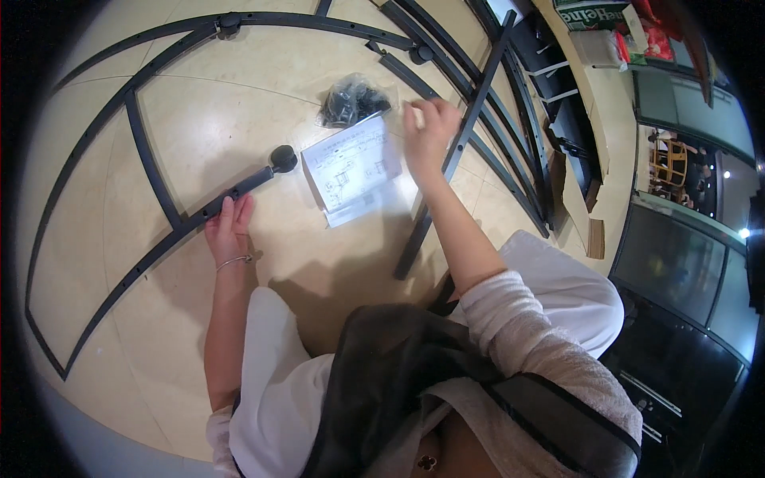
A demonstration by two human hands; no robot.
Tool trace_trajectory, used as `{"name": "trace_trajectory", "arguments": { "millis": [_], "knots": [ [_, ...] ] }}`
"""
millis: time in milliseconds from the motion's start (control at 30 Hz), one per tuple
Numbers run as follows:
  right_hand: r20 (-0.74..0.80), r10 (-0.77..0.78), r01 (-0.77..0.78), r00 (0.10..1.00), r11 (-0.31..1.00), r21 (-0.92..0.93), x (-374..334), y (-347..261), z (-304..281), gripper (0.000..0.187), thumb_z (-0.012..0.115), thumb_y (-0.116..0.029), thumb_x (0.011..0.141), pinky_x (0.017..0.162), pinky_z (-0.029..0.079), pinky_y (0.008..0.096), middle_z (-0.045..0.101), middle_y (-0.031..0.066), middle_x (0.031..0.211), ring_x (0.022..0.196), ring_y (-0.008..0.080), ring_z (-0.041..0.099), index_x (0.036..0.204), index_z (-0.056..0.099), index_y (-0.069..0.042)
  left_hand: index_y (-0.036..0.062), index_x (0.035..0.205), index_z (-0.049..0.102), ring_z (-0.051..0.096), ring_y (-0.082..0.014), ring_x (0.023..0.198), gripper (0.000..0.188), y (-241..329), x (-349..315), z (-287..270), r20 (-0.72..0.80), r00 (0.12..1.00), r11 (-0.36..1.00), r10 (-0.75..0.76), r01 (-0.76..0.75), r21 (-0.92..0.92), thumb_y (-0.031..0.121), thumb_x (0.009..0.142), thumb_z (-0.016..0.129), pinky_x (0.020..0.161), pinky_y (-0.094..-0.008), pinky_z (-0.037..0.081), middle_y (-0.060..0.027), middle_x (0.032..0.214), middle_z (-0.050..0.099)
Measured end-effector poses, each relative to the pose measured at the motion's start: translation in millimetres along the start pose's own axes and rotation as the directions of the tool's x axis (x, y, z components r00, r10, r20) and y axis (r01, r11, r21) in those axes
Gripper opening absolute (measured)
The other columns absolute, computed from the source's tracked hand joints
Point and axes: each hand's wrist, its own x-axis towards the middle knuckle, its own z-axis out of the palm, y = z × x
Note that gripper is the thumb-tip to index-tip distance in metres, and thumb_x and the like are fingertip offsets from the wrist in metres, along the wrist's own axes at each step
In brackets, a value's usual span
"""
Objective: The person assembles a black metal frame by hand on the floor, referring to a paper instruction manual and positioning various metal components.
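Observation:
A black metal frame (pixel 151 251) with a crossbar lies on the floor at the left. Around its near tube, close to the end with a round black caster or foot (pixel 283 158), my left hand (pixel 229 229) is closed. My right hand (pixel 431 134) is raised with curled fingers; what they pinch, if anything, is too small to make out. Just left of it lie a clear plastic bag of black parts (pixel 353 102) and a printed instruction sheet (pixel 351 169) with line drawings. A straight black bar (pixel 414 244) passes beside my right wrist.
Several long black tubes (pixel 510 119) lie at the right, next to an open cardboard box (pixel 564 209) holding black parts. A curved black tube (pixel 311 21) runs across the far side. Dark glass-fronted cabinets (pixel 669 255) stand along the right edge.

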Motion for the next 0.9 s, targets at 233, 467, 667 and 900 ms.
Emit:
{"name": "trace_trajectory", "arguments": {
  "millis": [233, 467, 667, 900],
  "knots": [
    [0.419, 0.249, -0.066, 0.873, 0.912, -0.405, 19.8, -25.6, 31.7, 0.023, 0.069, -0.025, 0.060, 0.071, 0.040, 0.0351, 0.054, 0.0105, 0.083, 0.083, 0.0270, 0.050, 0.068, 0.063, -0.005, -0.0009, 0.092, 0.053, 0.059, -0.0224, 0.082, 0.012, 3.5, -6.0, 15.1, -0.073, 0.997, 0.997, 0.036, -0.030, 0.071, 0.004, 0.080, 0.051, 0.077, -0.0339, 0.050, -0.0096, 0.090, 0.057],
    [0.565, 0.381, -0.305, 0.732, 0.925, -0.228, 19.5, 3.3, 36.0, 0.022, 0.067, -0.022, 0.061, 0.074, 0.041, 0.0369, 0.054, 0.0127, 0.090, 0.087, 0.0290, 0.050, 0.071, 0.063, -0.003, -0.0010, 0.094, 0.052, 0.059, -0.0221, 0.082, 0.015, 2.3, -0.7, 3.3, -0.044, 0.999, 0.998, 0.016, -0.013, 0.058, 0.005, 0.080, 0.052, 0.078, -0.0335, 0.049, -0.0090, 0.091, 0.057],
    [0.224, -0.078, 0.047, 0.971, 0.989, 0.138, 2.2, 5.0, 13.4, 0.018, 0.065, -0.009, 0.061, 0.069, 0.042, 0.0343, 0.054, 0.0121, 0.078, 0.082, 0.0267, 0.049, 0.076, 0.060, -0.001, -0.0011, 0.095, 0.051, 0.058, -0.0225, 0.083, 0.015, 1.6, -2.3, 5.6, -0.038, 0.999, 0.999, 0.039, -0.038, 0.034, 0.005, 0.081, 0.051, 0.078, -0.0339, 0.049, -0.0094, 0.092, 0.056],
    [0.377, 0.147, -0.355, 0.914, 0.738, 0.573, 2.0, -6.9, -8.3, 0.013, 0.061, -0.001, 0.070, 0.063, 0.045, 0.0232, 0.057, 0.0085, 0.083, 0.071, 0.0153, 0.056, 0.081, 0.054, 0.001, -0.0010, 0.095, 0.052, 0.058, -0.0230, 0.084, 0.015, 0.1, -1.5, 8.3, -0.035, 0.998, 0.997, 0.049, -0.047, 0.053, 0.005, 0.081, 0.051, 0.078, -0.0346, 0.049, -0.0097, 0.093, 0.056]
  ]
}}
